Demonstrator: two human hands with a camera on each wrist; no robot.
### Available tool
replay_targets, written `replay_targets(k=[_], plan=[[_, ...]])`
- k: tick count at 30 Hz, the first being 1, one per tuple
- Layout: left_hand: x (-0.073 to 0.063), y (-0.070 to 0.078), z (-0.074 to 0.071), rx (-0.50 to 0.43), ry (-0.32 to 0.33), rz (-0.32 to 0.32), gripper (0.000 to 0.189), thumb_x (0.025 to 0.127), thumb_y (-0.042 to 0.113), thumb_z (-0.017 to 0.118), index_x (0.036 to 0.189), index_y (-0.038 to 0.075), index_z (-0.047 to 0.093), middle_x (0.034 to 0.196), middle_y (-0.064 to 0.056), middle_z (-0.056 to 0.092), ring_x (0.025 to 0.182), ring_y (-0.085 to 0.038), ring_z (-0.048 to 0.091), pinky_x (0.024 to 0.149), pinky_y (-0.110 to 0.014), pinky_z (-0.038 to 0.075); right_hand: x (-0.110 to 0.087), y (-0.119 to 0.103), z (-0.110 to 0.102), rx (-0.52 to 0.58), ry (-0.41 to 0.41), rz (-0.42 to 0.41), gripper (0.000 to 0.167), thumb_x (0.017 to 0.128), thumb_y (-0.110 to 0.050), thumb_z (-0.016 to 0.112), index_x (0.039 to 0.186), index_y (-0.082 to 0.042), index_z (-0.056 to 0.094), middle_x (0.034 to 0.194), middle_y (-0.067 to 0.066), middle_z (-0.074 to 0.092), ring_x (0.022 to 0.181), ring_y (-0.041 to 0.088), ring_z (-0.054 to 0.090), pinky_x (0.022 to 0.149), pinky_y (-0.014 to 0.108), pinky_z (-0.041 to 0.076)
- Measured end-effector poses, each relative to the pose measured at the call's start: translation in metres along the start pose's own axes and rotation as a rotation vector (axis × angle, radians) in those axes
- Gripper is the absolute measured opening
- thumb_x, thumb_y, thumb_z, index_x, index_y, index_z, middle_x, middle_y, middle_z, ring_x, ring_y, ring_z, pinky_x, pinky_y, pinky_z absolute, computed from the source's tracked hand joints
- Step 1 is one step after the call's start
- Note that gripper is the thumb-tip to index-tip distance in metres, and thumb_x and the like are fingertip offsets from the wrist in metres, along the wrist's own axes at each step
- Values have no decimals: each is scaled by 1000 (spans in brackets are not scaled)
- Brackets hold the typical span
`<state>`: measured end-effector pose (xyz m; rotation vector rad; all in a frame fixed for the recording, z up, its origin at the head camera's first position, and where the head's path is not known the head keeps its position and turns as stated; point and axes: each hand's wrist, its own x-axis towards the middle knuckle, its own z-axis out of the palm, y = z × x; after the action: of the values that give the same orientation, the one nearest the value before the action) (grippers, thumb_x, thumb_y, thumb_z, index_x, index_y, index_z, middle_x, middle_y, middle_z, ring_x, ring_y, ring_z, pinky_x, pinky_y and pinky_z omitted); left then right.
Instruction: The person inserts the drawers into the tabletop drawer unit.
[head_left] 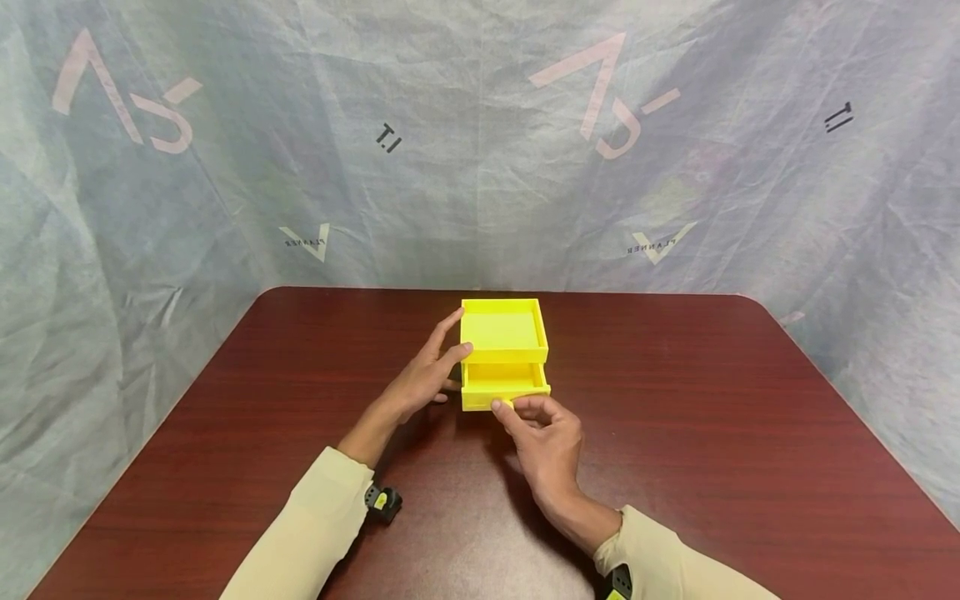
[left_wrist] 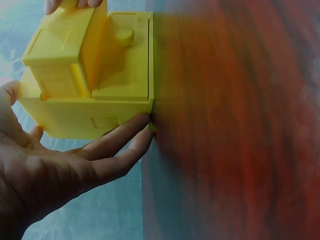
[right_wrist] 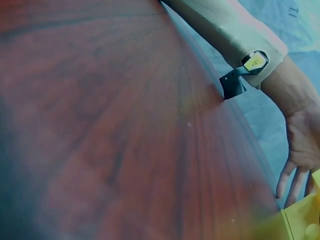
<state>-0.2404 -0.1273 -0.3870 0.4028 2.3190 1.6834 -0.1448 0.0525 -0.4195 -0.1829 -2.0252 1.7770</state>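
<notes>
A small yellow drawer box (head_left: pixel 498 331) with a shallow open-topped tray sits on the table. Its upper drawer (head_left: pixel 504 379) is partly pulled out, and the inside that shows is bare. My right hand (head_left: pixel 551 446) pinches the knob at that drawer's front between thumb and fingers. Along the box's left side, my left hand (head_left: pixel 420 379) rests with spread, mostly straight fingers, the thumb at the top front corner. Below, a closed lower drawer (left_wrist: pixel 112 70) with a round knob (left_wrist: pixel 124 36) shows in the left wrist view. Only a corner of the box enters the right wrist view.
The box stands toward the far edge of a dark red wooden table (head_left: pixel 675 400). A grey printed cloth (head_left: pixel 480 167) hangs behind and at both sides. A black wrist mount (head_left: pixel 385 503) sits on the left sleeve.
</notes>
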Motion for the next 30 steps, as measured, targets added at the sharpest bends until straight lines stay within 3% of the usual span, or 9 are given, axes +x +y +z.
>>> replay_targets(k=[10,30], plan=[[0,1,-1,13,1,-3,64,98,59,50,151,60,14,155,-13,31,94,-38,70,81,-58,53,4,-1,3,12,-3,13,26,74,-26,90,81,-7,75,74,6,72,65,14,68,59,25,54],[1,0,-2,-3,-12,-10,62,99,57,51,149,62,14,145,-14,42,94,-35,71,84,-61,51,9,-2,7,-34,15,36,25,73,-28,91,82,-10,76,75,3,71,67,16,67,59,26,53]])
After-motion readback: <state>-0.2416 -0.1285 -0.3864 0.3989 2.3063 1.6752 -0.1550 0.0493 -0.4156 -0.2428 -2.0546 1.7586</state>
